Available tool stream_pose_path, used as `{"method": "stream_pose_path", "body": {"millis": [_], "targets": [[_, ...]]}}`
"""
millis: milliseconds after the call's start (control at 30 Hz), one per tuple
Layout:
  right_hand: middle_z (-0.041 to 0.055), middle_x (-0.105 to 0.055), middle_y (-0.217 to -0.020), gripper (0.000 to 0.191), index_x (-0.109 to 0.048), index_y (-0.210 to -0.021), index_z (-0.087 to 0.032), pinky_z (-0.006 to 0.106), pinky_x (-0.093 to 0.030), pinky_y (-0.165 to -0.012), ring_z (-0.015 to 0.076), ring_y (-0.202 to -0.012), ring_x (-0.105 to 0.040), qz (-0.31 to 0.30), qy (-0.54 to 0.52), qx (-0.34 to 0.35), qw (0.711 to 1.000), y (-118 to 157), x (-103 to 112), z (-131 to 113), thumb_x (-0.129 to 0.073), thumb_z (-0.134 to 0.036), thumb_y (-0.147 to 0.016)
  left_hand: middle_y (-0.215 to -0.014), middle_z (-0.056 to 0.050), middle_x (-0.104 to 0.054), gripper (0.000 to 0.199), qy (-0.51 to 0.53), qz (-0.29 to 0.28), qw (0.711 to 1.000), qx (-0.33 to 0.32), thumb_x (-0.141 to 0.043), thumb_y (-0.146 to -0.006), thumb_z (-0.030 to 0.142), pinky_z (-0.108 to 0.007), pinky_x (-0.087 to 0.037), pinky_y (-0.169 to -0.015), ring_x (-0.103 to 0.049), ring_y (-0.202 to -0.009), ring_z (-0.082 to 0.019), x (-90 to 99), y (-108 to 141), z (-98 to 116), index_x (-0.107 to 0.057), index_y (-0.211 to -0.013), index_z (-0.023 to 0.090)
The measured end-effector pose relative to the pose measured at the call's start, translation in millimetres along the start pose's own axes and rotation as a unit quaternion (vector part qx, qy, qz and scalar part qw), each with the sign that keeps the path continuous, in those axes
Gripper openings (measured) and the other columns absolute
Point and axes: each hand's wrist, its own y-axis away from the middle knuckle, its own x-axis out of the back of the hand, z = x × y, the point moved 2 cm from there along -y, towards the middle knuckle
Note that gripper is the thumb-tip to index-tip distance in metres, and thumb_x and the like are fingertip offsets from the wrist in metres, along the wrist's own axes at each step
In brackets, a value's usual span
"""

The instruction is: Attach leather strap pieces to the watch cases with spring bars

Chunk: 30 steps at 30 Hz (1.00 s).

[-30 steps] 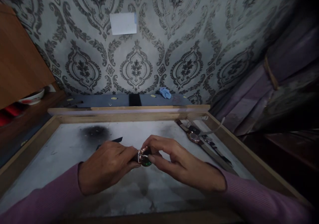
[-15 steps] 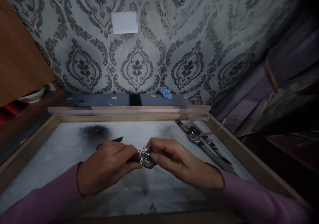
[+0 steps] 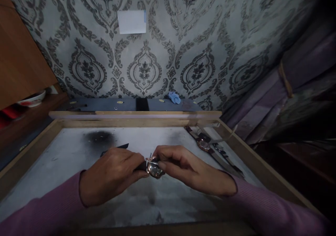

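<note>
Above the middle of the white-bottomed tray (image 3: 78, 123), a watch (image 3: 155, 170) with a rose-gold rim and shiny round face is held between both hands. My left hand (image 3: 115, 174) pinches its dark strap from the left, thumb below and fingers above. My right hand (image 3: 183, 166) grips the watch's right side, thumb and index finger at the top edge of the case near a small metal piece. Its other fingers are curled, and they hide part of the watch. Behind my left hand, a dark flat piece (image 3: 123, 146) lies on the tray.
Several watches (image 3: 204, 144) with straps lie at the tray's right side. A blue crumpled cloth (image 3: 174, 97) rests on the blue surface behind the raised wooden rim. A bowl (image 3: 32, 99) stands on the left shelf, and a purple curtain (image 3: 265, 106) hangs at the right.
The watch has tilted slightly, and its face now reflects more light. Both hands keep nearly the same place and hold. The view has shifted very slightly.
</note>
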Motion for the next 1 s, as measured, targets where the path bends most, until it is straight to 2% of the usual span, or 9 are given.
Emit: {"method": "stream_pose_path", "body": {"millis": [167, 367, 767, 1000], "targets": [[0.0014, -0.052, -0.074, 0.032, -0.052, -0.075, -0.014, 0.023, -0.037, -0.058, 0.0112, -0.066, -0.044, 0.009, 0.041, 0.018, 0.999, 0.6, 0.3, -2.1, -0.043, -0.037, -0.095, -0.059, -0.002, -0.063, 0.036, -0.009, 0.018, 1.0, -0.009, -0.037, -0.101, 0.031, -0.026, -0.039, -0.047, -0.058, -0.05, -0.014, 0.4, -0.6, 1.9, -0.059, -0.078, 0.014], [0.003, -0.054, -0.079, 0.029, -0.058, -0.082, -0.014, 0.025, -0.041, -0.064, 0.0131, -0.071, -0.049, 0.005, 0.059, 0.033, 0.998, 0.0, 0.7, -2.1, -0.042, -0.034, -0.096, -0.059, -0.002, -0.062, 0.035, -0.024, 0.017, 1.0, -0.003, -0.039, -0.1, 0.031, -0.027, -0.039, -0.047, -0.058, -0.049, -0.015, -1.6, 0.1, 1.1, -0.059, -0.076, 0.014], [0.0034, -0.055, -0.079, 0.03, -0.058, -0.083, -0.014, 0.025, -0.042, -0.065, 0.0131, -0.072, -0.05, -0.002, 0.074, 0.036, 0.997, -0.4, 0.6, -5.2, -0.04, -0.033, -0.097, -0.058, -0.002, -0.062, 0.033, -0.023, 0.017, 1.0, -0.01, -0.043, -0.099, 0.028, -0.028, -0.039, -0.047, -0.057, -0.049, -0.015, -1.0, 0.2, 2.9, -0.06, -0.076, 0.012], [0.003, -0.052, -0.077, 0.037, -0.057, -0.081, -0.013, 0.025, -0.041, -0.066, 0.0128, -0.071, -0.049, -0.014, 0.067, 0.026, 0.997, -1.4, 1.9, -4.6, -0.039, -0.04, -0.097, -0.059, -0.003, -0.063, 0.033, -0.022, 0.011, 1.0, -0.007, -0.043, -0.099, 0.028, -0.028, -0.038, -0.047, -0.058, -0.049, -0.015, -1.7, -0.2, 1.9, -0.061, -0.077, 0.012]]}}
